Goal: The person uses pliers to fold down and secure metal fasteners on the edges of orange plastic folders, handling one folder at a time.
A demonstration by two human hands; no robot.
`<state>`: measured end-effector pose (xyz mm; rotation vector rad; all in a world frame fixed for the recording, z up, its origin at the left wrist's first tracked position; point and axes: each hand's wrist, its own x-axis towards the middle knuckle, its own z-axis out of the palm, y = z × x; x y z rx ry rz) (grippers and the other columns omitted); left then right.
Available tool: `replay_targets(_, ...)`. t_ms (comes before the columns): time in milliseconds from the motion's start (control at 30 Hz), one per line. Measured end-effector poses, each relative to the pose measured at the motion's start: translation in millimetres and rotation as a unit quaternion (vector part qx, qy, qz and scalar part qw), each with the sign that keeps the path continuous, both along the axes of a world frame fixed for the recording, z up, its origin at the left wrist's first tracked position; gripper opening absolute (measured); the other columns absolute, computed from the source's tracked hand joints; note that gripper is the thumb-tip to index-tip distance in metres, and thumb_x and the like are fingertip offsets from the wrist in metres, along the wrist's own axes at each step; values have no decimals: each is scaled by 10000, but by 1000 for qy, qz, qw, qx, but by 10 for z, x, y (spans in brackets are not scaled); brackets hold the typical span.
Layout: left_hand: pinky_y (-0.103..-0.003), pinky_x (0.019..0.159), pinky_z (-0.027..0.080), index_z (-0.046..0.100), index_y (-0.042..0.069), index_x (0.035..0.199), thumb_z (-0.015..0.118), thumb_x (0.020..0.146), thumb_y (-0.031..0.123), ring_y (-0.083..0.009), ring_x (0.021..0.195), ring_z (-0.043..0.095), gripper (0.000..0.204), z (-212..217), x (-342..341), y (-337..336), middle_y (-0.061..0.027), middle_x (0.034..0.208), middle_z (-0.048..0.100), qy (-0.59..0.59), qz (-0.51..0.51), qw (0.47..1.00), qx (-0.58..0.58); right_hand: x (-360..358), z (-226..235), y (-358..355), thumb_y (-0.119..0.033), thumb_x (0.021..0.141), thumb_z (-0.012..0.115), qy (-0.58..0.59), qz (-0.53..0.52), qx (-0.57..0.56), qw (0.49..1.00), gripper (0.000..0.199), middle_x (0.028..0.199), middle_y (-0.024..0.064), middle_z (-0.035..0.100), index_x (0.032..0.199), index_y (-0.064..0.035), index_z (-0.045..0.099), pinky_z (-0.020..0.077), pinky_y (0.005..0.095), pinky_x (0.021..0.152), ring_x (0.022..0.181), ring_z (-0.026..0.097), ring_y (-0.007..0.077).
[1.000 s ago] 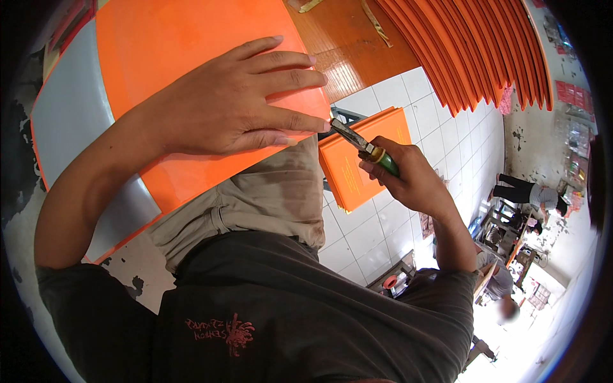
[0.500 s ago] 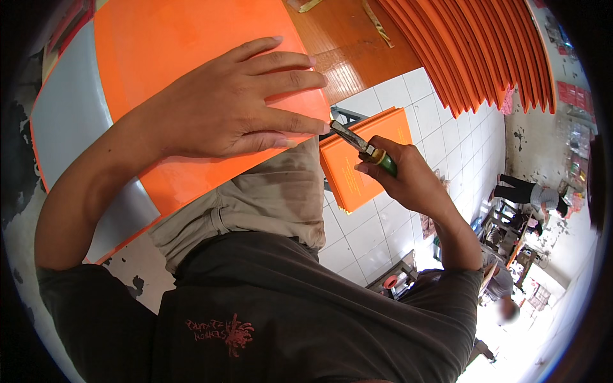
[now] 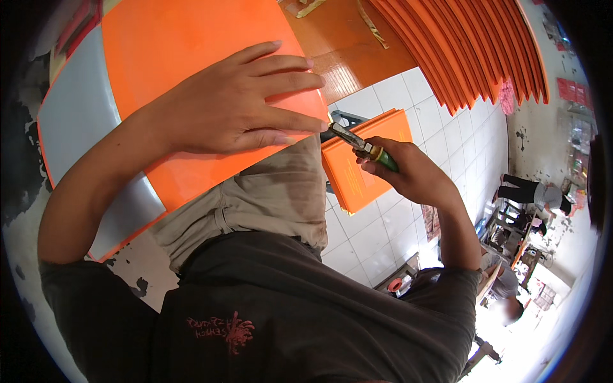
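Observation:
My left hand lies flat with fingers spread on a large orange cover, which has a grey panel along its left side. My right hand is closed around the green handles of a pair of metal pliers. The jaws meet the cover's near right corner, just beside my left fingertips. What lies between the jaws is too small to make out. Below the pliers, a stack of orange books sits lower down, with a dark support partly visible behind it.
The cover rests over a brown wooden table with scraps of tape on it. A row of orange covers stands at the far right. White floor tiles lie below. Two people are in the background on the right, near a cluttered bench.
The whole view has shifted slightly. My left hand stays flat on the cover, and the pliers remain at its corner in my right hand.

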<state>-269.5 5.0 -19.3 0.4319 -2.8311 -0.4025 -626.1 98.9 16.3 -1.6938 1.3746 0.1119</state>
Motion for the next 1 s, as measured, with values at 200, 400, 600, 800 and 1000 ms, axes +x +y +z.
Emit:
replay_targets(200, -530, 1339, 368, 733, 153, 1512, 593, 1145, 347, -366, 1602, 494, 439, 117, 186, -132, -143, 1677, 584, 93, 36, 982, 159, -265, -45, 235, -238, 1164, 677, -82, -74, 58, 992, 339, 1131, 139, 808, 1367, 32, 705, 580, 396, 842, 878, 706, 231)
replay_targets(400, -489, 1211, 499, 728, 63, 1483, 688, 1134, 363, -358, 1452, 633, 462, 106, 1177, -338, -205, 1527, 696, 86, 125, 986, 64, -199, -295, 574, -113, 1145, 637, -235, -190, 102, 948, 353, 1188, 129, 806, 1437, 83, 655, 573, 334, 862, 988, 728, 188)
replay_targets(600, -509, 1140, 539, 735, 71, 1473, 738, 1122, 318, -389, 1375, 683, 429, 561, 1954, -181, -204, 1448, 745, 76, 272, 958, 41, 100, -846, 970, -205, 1089, 704, -418, -311, -6, 854, 362, 998, 99, 666, 1335, 39, 599, 573, 378, 808, 873, 670, 198)
replay_targets(800, -304, 868, 561, 745, 18, 1345, 767, 1081, 130, -151, 965, 692, 288, 243, 3074, -75, -56, 1051, 724, 242, 468, 843, -104, 705, -923, 918, -118, 1080, 709, -489, -318, -71, 809, 260, 1037, 103, 621, 1267, -28, 553, 528, 338, 750, 868, 642, 191)
replay_targets(1000, -382, 925, 590, 645, 52, 1460, 776, 1084, 223, -218, 1060, 714, 433, -172, 3662, 247, -135, 1177, 738, 267, 717, 637, 95, 1222, -848, 821, -186, 1140, 671, -464, -338, -130, 808, 215, 1297, 236, 722, 1226, -33, 547, 531, 295, 744, 860, 666, 171)
